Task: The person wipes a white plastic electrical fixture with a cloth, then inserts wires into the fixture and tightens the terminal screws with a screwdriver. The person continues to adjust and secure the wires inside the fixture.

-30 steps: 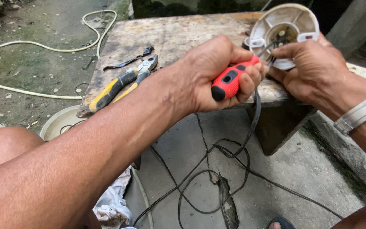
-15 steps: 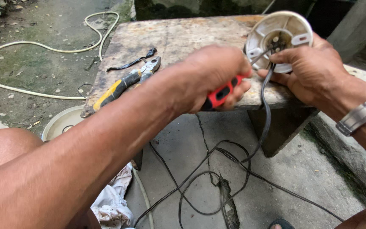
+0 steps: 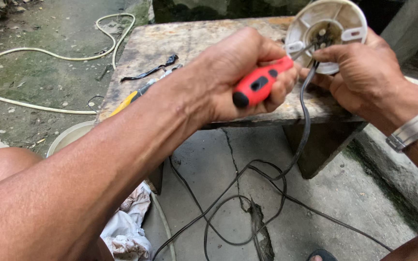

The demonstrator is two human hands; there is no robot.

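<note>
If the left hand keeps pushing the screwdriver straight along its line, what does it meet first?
The left hand aims the red-handled screwdriver up and right; its tip looks already at the hub of the white round housing, held by the right hand. Depth is unclear.

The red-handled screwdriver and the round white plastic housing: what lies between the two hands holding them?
In the head view, only the screwdriver's thin metal shaft bridges left hand and right hand, with the black cord hanging just below the round white plastic housing.

Worn bench (image 3: 180,43) standing on cracked concrete floor (image 3: 354,208)

Pliers (image 3: 124,100) and black strip (image 3: 150,71) are lying on it.
</note>
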